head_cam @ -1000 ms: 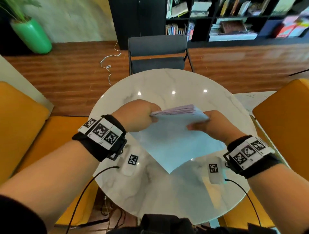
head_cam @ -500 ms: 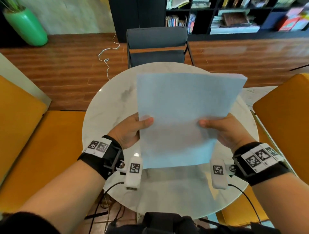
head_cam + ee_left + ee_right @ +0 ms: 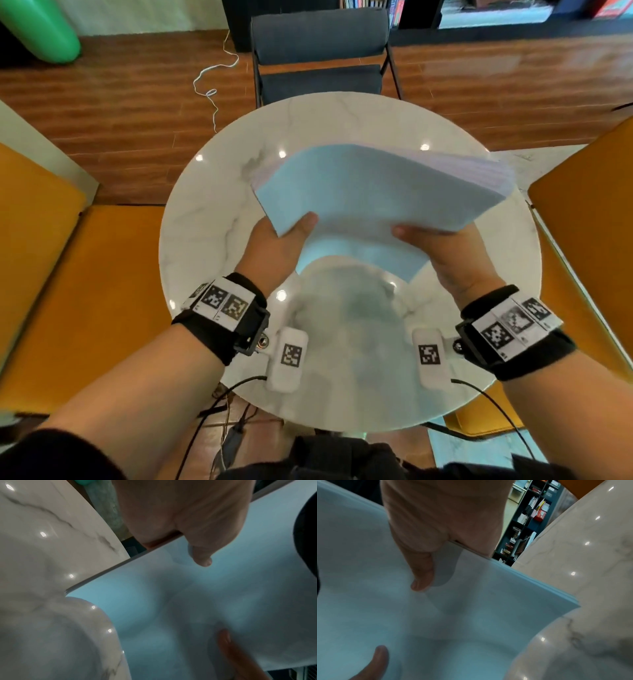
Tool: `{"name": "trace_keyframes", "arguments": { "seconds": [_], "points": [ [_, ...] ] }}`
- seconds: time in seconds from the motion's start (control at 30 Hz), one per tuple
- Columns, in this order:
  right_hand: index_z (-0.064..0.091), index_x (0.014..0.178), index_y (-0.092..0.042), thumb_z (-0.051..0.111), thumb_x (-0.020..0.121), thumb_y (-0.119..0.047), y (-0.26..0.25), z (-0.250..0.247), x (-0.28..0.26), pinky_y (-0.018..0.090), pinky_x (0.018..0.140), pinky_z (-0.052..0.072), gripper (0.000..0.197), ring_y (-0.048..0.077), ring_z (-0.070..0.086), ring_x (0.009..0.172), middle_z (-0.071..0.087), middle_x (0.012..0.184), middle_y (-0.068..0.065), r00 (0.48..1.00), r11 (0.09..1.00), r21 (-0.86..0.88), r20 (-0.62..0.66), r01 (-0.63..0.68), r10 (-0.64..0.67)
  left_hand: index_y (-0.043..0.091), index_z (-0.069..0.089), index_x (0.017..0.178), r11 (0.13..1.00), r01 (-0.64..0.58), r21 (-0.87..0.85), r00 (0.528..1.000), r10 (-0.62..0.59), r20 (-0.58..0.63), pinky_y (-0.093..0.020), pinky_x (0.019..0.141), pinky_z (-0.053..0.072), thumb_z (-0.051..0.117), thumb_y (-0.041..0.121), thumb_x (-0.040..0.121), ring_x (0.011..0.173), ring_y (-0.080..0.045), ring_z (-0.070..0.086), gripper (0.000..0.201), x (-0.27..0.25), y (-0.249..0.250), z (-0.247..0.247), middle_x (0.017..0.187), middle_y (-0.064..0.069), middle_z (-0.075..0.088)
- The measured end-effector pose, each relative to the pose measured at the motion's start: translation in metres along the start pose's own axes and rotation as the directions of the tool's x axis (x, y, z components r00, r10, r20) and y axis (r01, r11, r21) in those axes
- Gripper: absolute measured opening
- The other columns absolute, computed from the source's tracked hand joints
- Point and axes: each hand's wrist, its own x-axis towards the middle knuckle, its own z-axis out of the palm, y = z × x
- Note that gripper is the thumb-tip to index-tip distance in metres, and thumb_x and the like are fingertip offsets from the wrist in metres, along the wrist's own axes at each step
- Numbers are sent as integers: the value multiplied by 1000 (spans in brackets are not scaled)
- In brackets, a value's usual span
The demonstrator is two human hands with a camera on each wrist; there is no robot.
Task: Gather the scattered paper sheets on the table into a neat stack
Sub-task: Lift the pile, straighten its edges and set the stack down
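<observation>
A stack of pale blue paper sheets (image 3: 373, 192) hangs tilted above the round marble table (image 3: 212, 212), its far edge fanned at the right. My left hand (image 3: 284, 240) pinches the stack's near left corner, thumb on top. My right hand (image 3: 435, 246) pinches the near right side the same way. In the left wrist view the left thumb (image 3: 200, 555) lies on the paper stack (image 3: 205, 601) with fingers underneath. The right wrist view shows my right thumb (image 3: 421, 574) pressed onto the sheets (image 3: 471, 615), whose edges fan slightly at the right corner.
A dark grey chair (image 3: 320, 54) stands at the table's far side. Orange seats (image 3: 589, 222) flank the table left and right. A green plant pot (image 3: 41, 31) sits at the far left, a white cable (image 3: 212, 85) on the wooden floor, bookshelves behind.
The stack went from low over the table to upright half a second ago. Now it is tipped back down, top edge leaning away, and both hands have shifted slightly forward.
</observation>
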Motion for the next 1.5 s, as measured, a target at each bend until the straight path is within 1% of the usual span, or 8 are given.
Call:
{"name": "trace_keyframes", "arguments": {
  "seconds": [0.27, 0.43, 0.77, 0.87, 1.03, 1.17, 1.3, 1.5],
  "points": [
    [74, 82, -19, 86, 50, 1, 32, -2, -6, 37, 78, 54, 40, 13, 72, 81, 78, 82, -5, 989, 988, 40, 0, -149, 149, 33, 64, 91, 986, 149, 71, 988, -151, 24, -28, 90, 47, 63, 16, 88, 94, -5, 64, 18, -9, -35, 10, 98, 12, 68],
    [72, 89, -18, 79, 57, 14, 12, -8, -2, 30, 75, 57, 46, 12, 72, 85, 77, 86, -6, 999, 994, 103, 31, -24, 21, 39, 64, 91, 998, 48, 38, 997, -50, 52, -8, 83, 50, 65, 15, 87, 90, 11, 63, 24, -5, -17, -2, 99, 21, 67],
    [80, 81, -23, 93, 52, -16, 42, -16, -10, 35, 85, 57, 33, 16, 73, 90, 79, 91, -1, 965, 963, -98, 59, -249, 256, 23, 66, 100, 957, 252, 140, 967, -253, -17, -29, 90, 45, 64, 21, 88, 100, -17, 64, 13, -13, -51, 5, 103, 3, 68],
    [81, 83, -20, 93, 40, -39, 14, -21, -4, 25, 79, 56, 49, 12, 73, 88, 79, 90, -4, 989, 989, -62, 62, -131, 134, 21, 65, 107, 960, 193, 202, 981, -188, -43, -26, 86, 42, 64, 22, 88, 96, -15, 61, 19, -5, -42, -7, 102, 3, 66],
    [71, 83, -17, 76, 72, -7, -73, -32, 7, 20, 76, 53, 16, 7, 67, 78, 74, 77, -11, 971, 923, -371, 240, 99, -8, 22, 43, 58, 865, 38, 499, 999, -46, 4, -22, 54, 33, 61, 25, 90, 56, -16, 40, 37, 3, -5, -37, 57, 3, 42],
    [74, 87, -24, 73, 82, -12, -103, -25, 12, 7, 73, 47, 13, -3, 67, 76, 76, 85, -13, 911, 729, -669, 379, 147, 164, 23, 63, 80, 536, -238, 810, 971, 121, 205, -9, 55, 34, 49, 8, 94, 69, -16, 57, 24, 7, 35, -47, 68, 7, 59],
    [75, 92, -17, 73, 83, -15, -90, 2, -1, 14, 67, 46, 9, 1, 64, 74, 73, 85, -2, 916, 681, -694, 393, 232, 88, 24, 70, 109, 310, -387, 868, 922, 108, 373, -28, 71, 45, 49, 8, 90, 89, -24, 63, 32, 3, 55, -35, 97, -3, 72],
    [76, 77, -26, 78, 76, -12, -75, -12, -7, 42, 81, 57, 14, 24, 72, 84, 77, 86, 2, 972, 868, -496, 194, -19, 132, 32, 68, 89, 471, -301, 829, 948, 56, 312, -26, 66, 44, 64, 35, 84, 82, -18, 60, 7, 1, 65, -51, 84, 5, 66]
  ]
}}
